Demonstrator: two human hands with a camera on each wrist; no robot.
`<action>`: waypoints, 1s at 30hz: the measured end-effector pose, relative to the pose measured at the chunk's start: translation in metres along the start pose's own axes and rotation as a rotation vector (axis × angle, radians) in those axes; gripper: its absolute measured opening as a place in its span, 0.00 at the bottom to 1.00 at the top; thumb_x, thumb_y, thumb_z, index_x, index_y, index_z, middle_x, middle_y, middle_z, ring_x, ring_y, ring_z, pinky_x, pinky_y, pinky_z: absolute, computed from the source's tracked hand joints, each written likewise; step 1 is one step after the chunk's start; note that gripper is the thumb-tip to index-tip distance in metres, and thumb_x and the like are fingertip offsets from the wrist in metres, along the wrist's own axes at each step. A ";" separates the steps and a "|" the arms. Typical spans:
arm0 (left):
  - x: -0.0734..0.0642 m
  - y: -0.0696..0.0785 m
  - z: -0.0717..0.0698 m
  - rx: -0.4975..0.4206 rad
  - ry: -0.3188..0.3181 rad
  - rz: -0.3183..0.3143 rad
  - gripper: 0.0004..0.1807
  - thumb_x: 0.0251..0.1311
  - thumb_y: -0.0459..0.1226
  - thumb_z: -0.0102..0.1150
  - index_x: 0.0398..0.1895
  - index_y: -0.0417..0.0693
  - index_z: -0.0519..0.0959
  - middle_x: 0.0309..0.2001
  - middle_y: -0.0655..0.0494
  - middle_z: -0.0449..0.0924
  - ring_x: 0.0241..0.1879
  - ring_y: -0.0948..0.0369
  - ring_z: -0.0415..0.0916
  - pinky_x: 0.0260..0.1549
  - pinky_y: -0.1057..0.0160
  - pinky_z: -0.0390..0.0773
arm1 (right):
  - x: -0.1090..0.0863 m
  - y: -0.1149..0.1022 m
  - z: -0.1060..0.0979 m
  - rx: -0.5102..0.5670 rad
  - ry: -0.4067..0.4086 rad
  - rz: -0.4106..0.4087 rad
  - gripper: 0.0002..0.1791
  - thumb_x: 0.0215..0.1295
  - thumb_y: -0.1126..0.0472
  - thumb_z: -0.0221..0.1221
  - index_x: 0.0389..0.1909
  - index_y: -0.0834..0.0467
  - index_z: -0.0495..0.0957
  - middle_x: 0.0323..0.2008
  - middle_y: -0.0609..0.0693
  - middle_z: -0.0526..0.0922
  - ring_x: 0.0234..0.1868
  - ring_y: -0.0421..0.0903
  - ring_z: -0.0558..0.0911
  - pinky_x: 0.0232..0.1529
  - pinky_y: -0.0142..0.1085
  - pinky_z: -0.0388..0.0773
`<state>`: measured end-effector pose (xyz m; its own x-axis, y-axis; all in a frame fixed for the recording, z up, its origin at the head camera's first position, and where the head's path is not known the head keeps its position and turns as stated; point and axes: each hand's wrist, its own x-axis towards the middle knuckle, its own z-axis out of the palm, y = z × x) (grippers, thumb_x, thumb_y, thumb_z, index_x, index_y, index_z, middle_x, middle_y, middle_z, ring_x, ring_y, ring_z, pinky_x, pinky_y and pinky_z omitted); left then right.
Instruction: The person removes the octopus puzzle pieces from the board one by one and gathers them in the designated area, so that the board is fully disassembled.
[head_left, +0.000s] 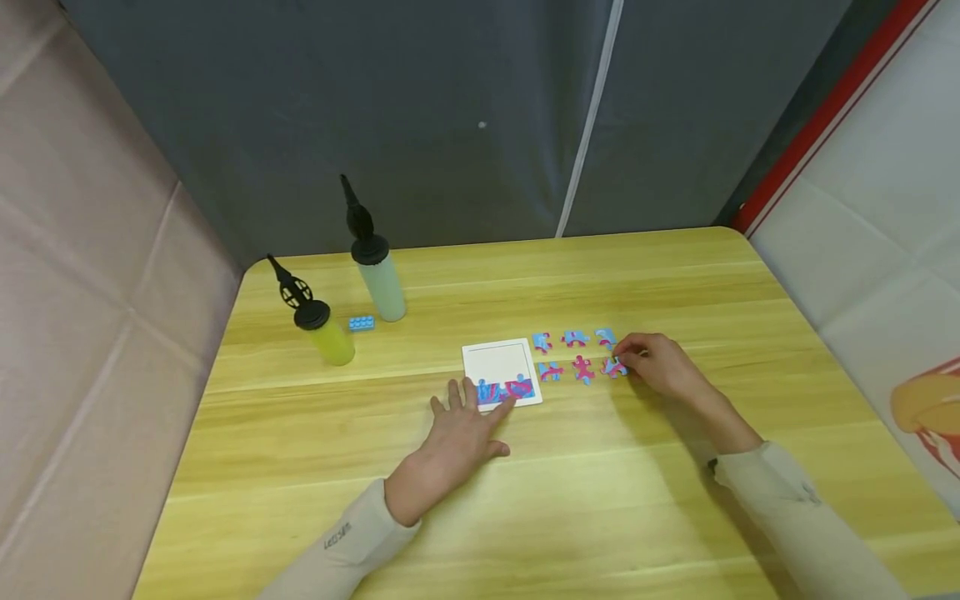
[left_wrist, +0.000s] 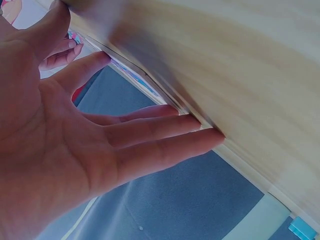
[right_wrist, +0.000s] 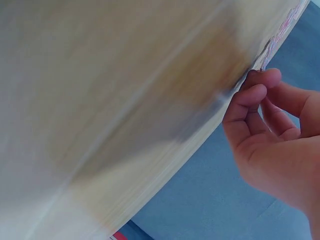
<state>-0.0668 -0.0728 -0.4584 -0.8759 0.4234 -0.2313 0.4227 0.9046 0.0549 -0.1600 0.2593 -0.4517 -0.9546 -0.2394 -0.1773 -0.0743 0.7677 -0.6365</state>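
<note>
A white square puzzle tray [head_left: 498, 360] lies flat, with a strip of joined blue and pink pieces [head_left: 506, 392] along its near side. My left hand [head_left: 459, 437] is spread over the tray's near left corner, fingertips resting on the tray and the table; the left wrist view shows its fingers [left_wrist: 160, 150] nearly straight. To the tray's right lie loose jigsaw pieces in two rows, including a pink one [head_left: 582, 369]. My right hand [head_left: 660, 364] pinches the jigsaw piece [head_left: 613, 367] at the near row's right end. Its curled fingers [right_wrist: 245, 110] partly hide the contact.
At the table's left stand a yellow bottle [head_left: 332, 343] and a pale green bottle [head_left: 384, 289], both with black tops. A blue toy brick [head_left: 362, 323] lies between them. A dark curtain [head_left: 450, 125] hangs behind the wooden table [head_left: 300, 467]; pale walls flank both sides.
</note>
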 end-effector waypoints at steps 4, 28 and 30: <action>0.000 0.000 0.000 0.001 0.005 0.001 0.39 0.65 0.63 0.57 0.79 0.70 0.63 0.72 0.24 0.63 0.72 0.29 0.64 0.60 0.31 0.75 | 0.000 0.000 0.001 -0.008 0.012 -0.011 0.12 0.77 0.65 0.53 0.48 0.63 0.84 0.40 0.59 0.88 0.36 0.45 0.82 0.39 0.36 0.77; -0.016 -0.009 0.005 -0.179 -0.001 0.059 0.48 0.61 0.63 0.63 0.81 0.59 0.60 0.77 0.20 0.46 0.77 0.26 0.48 0.68 0.25 0.62 | 0.002 -0.046 0.028 0.074 -0.008 -0.092 0.12 0.78 0.64 0.53 0.50 0.65 0.83 0.42 0.60 0.88 0.37 0.50 0.86 0.32 0.32 0.79; -0.020 -0.010 0.006 -0.187 0.004 0.065 0.47 0.61 0.62 0.63 0.81 0.58 0.61 0.78 0.20 0.47 0.77 0.26 0.49 0.67 0.26 0.62 | 0.004 -0.058 0.035 0.081 -0.021 -0.123 0.11 0.77 0.64 0.54 0.48 0.65 0.83 0.42 0.59 0.88 0.35 0.49 0.86 0.31 0.32 0.78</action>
<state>-0.0523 -0.0905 -0.4601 -0.8494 0.4807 -0.2176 0.4279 0.8688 0.2491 -0.1494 0.1926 -0.4419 -0.9335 -0.3417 -0.1090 -0.1663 0.6817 -0.7125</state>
